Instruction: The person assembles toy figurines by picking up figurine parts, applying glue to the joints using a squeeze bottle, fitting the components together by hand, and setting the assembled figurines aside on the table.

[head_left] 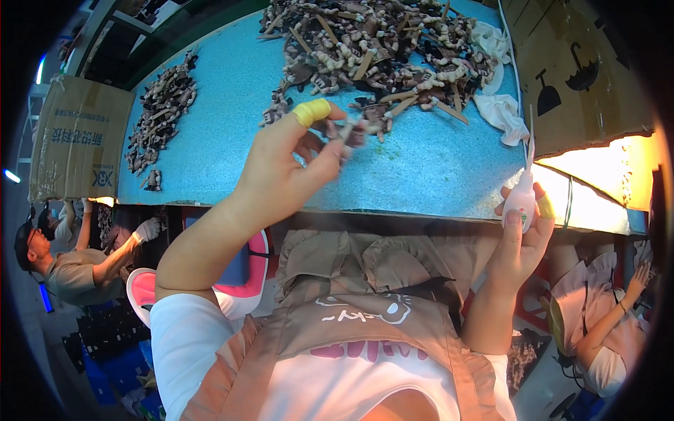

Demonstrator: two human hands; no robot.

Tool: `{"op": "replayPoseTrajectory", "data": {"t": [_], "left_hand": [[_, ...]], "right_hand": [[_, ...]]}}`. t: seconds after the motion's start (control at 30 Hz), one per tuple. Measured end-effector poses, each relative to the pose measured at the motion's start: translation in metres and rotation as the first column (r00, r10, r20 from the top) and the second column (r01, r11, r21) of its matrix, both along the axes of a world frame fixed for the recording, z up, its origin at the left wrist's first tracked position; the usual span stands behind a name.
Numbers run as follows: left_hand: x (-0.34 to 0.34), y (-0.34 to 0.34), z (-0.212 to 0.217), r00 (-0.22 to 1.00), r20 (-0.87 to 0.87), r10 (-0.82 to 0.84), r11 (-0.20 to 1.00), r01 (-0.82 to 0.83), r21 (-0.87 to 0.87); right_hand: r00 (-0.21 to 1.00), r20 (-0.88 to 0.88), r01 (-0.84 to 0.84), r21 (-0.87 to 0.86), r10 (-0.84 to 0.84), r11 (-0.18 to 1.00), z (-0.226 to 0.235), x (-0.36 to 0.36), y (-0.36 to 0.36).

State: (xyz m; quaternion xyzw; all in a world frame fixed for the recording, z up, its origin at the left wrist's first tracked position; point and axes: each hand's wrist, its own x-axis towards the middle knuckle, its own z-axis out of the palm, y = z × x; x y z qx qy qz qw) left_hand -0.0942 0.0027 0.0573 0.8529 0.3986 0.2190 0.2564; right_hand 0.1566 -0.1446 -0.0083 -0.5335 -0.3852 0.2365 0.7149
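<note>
Holding 2 things over the near edge of the blue bench [435,168]: left hand [281,175], yellow tape on the thumb, has its fingers [319,165] pinched narrow on a small blurred brown-and-pale piece [349,131]; right hand [521,235] is wrapped round a small white squeeze bottle with a thin nozzle [521,196], pointing up. Risks, judged: the piece sits only in the fingertips beyond the bench edge, so a slip could drop it into the lap; the bottle could drip on the fingers if squeezed off-target; the blur makes the grip hard to confirm. Big heap of similar pale and brown pieces [379,49] lies at the far middle, a smaller dark heap [161,112] far left, white cloths [502,112] by the right edge. Packages: large brown carton [583,77] at right, black umbrella and glass-shaped handling marks on its side; smaller brown carton [77,151] at left, blue print and logo. Other people sit low left and low right.
</note>
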Motion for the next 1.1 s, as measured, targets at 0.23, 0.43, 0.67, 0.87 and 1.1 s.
{"op": "replayPoseTrajectory", "data": {"t": [0.23, 0.43, 0.67, 0.87, 1.1], "left_hand": [[0.074, -0.009, -0.02, 0.719, 0.606, 0.34, 0.365, 0.493, -0.789], [0.105, -0.015, -0.036, 0.678, 0.664, 0.317, -0.066, 0.714, -0.697], [0.111, -0.029, -0.058, 0.632, 0.751, 0.192, 0.171, 0.732, -0.66], [0.102, -0.027, -0.058, 0.69, 0.684, -0.236, 0.815, 0.524, -0.248], [0.099, -0.03, -0.059, 0.681, 0.713, -0.166, 0.803, 0.513, -0.303]], "right_hand": [[0.97, -0.241, 0.051, 0.096, -0.027, 0.994, 0.019, -0.008, -0.001], [0.698, -0.674, -0.059, 0.285, 0.244, 0.957, 0.035, 0.019, -0.019], [0.875, -0.25, 0.446, 0.087, -0.414, 0.891, 0.039, -0.009, -0.012], [0.991, 0.032, 0.107, 0.428, -0.133, 0.897, 0.04, -0.023, -0.02], [0.961, 0.235, 0.057, 0.342, -0.144, 0.938, 0.042, -0.022, -0.019]]}}
